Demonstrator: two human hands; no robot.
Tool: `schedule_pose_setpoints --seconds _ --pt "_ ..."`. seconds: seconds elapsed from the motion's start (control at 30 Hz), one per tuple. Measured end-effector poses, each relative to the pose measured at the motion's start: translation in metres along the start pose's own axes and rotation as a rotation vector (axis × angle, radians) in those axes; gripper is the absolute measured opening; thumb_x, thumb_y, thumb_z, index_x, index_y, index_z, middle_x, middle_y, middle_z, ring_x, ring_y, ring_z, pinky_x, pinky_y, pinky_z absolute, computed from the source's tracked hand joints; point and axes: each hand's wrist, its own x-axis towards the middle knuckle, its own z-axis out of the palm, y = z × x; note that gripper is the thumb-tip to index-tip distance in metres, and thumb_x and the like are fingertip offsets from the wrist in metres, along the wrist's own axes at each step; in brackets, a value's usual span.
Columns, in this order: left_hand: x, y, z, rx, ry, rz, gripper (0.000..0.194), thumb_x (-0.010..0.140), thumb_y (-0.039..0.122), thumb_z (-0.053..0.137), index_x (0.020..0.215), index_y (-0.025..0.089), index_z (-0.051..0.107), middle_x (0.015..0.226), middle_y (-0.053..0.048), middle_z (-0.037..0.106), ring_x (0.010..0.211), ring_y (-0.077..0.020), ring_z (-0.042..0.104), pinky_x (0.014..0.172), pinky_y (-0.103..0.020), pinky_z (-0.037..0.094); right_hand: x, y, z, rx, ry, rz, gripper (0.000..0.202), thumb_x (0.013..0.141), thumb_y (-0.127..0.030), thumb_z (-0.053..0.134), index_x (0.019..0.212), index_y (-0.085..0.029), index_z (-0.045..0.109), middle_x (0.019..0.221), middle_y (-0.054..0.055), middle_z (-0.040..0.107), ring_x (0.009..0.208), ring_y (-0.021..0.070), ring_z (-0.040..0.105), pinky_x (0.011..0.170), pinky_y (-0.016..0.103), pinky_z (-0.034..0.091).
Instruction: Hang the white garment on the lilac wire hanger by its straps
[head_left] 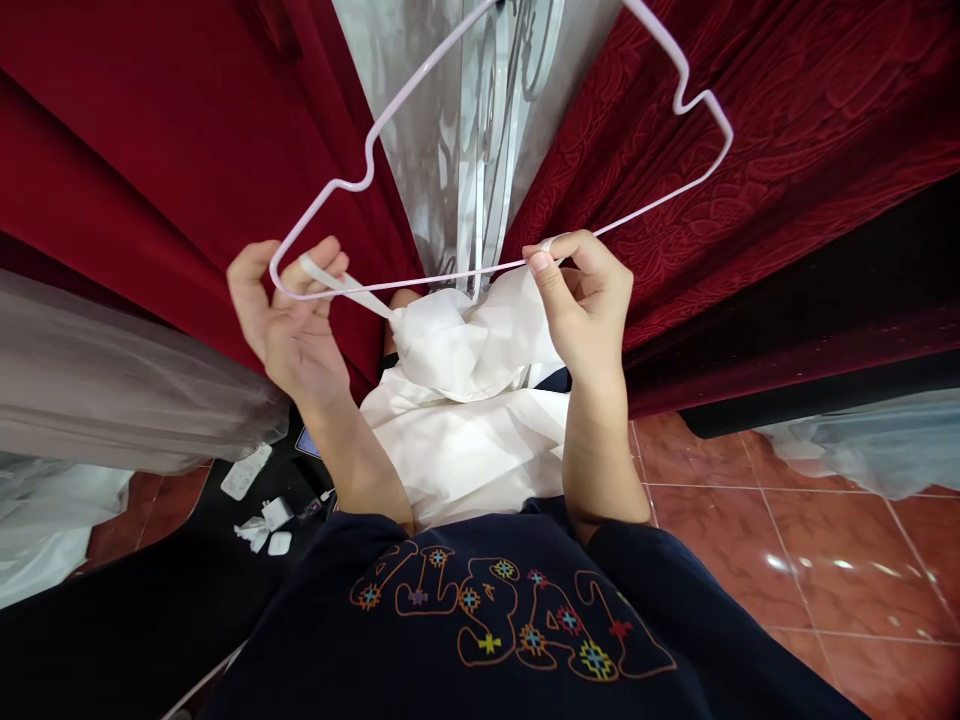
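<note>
Nearest is the navy shirt [420, 640] with its stitched letters, and just beyond it the white garment [465, 440] lies bunched over the lap, flanked by the two forearms; the right one hides part of its edge. At the left, on a black surface [150, 600], lie a charger [276, 513], a small white case [280, 543], crumpled plastic [251, 535] and a pale patterned slab [246, 472], all well apart from the hands. Red tiles [712, 510] show at the right. Past the lap, the pink hanger [435, 278] is held up, its lower bar crossing in front of the garment's top and its upper end cut off by the frame. The left hand [300, 320] is loosely spread around the hanger's corner, with a white strap [349, 287] drawn taut from its fingertips to the garment; whether it pinches the bar I cannot tell. The right hand [589, 300] pinches thumb to forefinger at the lower bar, a bit of white band there too. Farther off, red curtains [187, 130] close in on both sides, with white bars [491, 150] and grey cloth [405, 60] between them.
</note>
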Motion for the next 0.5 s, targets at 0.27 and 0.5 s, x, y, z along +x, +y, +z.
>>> schedule_pose_setpoints --seconds 0.27,0.5 --pt "0.021 -0.033 -0.033 0.149 0.103 0.537 0.049 0.079 0.021 0.079 0.121 0.017 0.054 0.099 0.000 0.086 0.088 -0.0173 0.084 0.082 -0.029 0.066 0.004 0.002 0.003 -0.002 -0.042 0.018 0.043 0.100 -0.065 0.070 0.089 -0.023 0.068 0.096 0.003 0.072 0.098 0.0144 0.070 0.075 0.029 0.052" --pt "0.006 -0.006 -0.016 0.095 0.157 0.289 0.060 0.085 0.020 0.080 0.137 0.031 0.053 0.111 0.007 0.083 0.107 -0.0115 0.081 0.107 -0.026 0.058 0.006 0.002 -0.001 0.021 -0.009 0.028 0.042 0.097 -0.064 0.075 0.087 -0.024 0.068 0.091 0.003 0.067 0.099 0.0157 0.070 0.080 0.030 0.057"
